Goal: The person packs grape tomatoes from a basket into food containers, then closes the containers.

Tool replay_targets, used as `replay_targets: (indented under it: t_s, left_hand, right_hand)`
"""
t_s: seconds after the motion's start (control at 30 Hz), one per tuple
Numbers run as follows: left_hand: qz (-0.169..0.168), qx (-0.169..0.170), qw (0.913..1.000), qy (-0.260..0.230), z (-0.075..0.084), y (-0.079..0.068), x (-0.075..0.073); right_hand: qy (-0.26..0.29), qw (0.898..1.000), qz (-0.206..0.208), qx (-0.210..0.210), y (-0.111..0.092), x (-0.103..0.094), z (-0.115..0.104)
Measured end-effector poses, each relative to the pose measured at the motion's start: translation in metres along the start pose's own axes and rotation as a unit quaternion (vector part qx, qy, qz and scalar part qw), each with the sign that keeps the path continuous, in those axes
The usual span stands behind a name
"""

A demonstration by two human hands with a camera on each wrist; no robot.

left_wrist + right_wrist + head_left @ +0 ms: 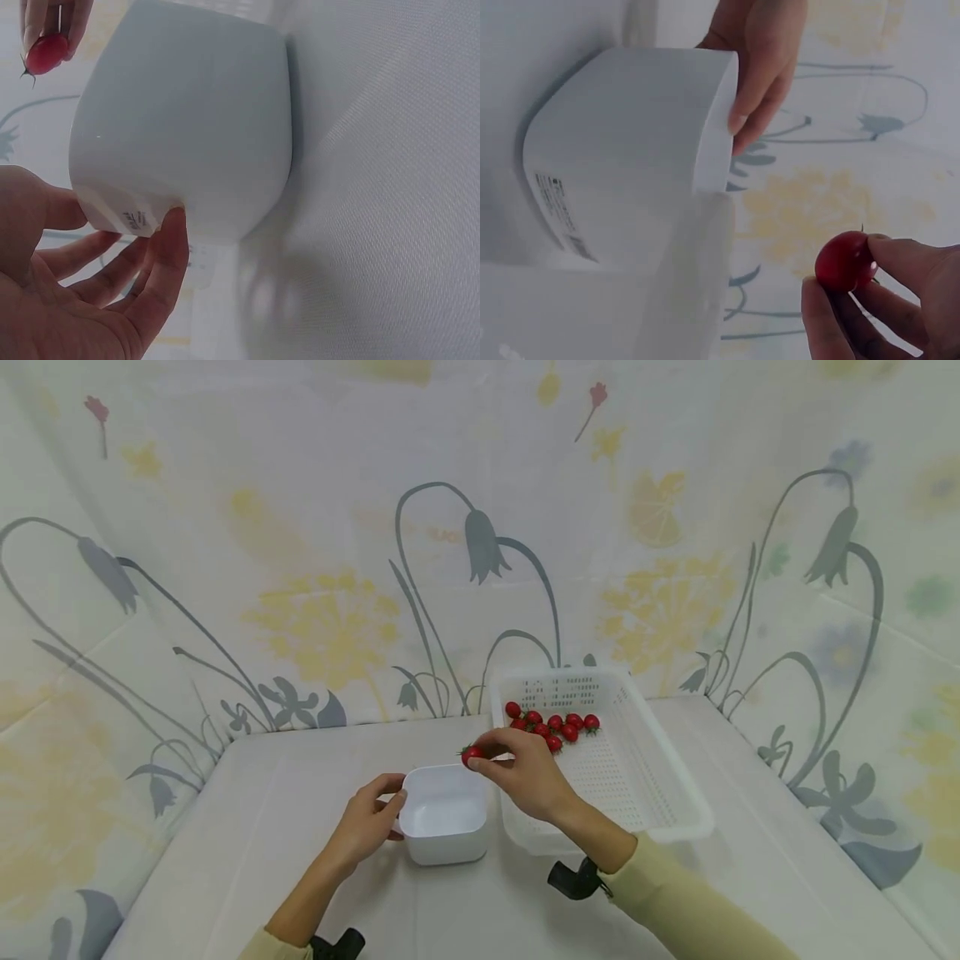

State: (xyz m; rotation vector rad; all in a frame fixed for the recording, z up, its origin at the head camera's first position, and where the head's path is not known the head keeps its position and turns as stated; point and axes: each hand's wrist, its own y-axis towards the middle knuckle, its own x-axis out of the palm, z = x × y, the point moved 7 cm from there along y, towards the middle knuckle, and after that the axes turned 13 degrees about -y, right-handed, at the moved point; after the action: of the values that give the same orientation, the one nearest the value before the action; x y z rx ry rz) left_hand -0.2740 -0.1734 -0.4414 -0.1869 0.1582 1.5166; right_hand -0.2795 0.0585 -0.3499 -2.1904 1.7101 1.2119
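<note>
My right hand pinches a red cherry tomato between thumb and fingertips, just above the far right rim of a small white plastic box. Green leaves show on the tomato in the right wrist view. At the box's left side, my left hand grips the wall, thumb by the rim and fingers spread along the outside. Small printed labels show on the box's outer walls in both wrist views. From above, the visible inside of the box holds no tomato.
A larger white perforated basket stands right of the box, with several cherry tomatoes at its far left end. White cloth covers the table. A flower-printed curtain rises behind it.
</note>
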Motion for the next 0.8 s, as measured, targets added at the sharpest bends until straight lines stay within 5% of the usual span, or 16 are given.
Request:
replay_targets:
  t_s: [0.53,0.8]
  left_hand:
    - [-0.004,-0.007,1.0,0.002,-0.001,0.001,0.0]
    - [-0.002,-0.002,1.0,-0.004,-0.001,0.001,0.0]
  right_hand:
    - [-0.02,0.999,-0.021,-0.031,-0.002,0.05,-0.017]
    - [-0.064,0.997,-0.043,-0.002,-0.001,0.072,-0.018]
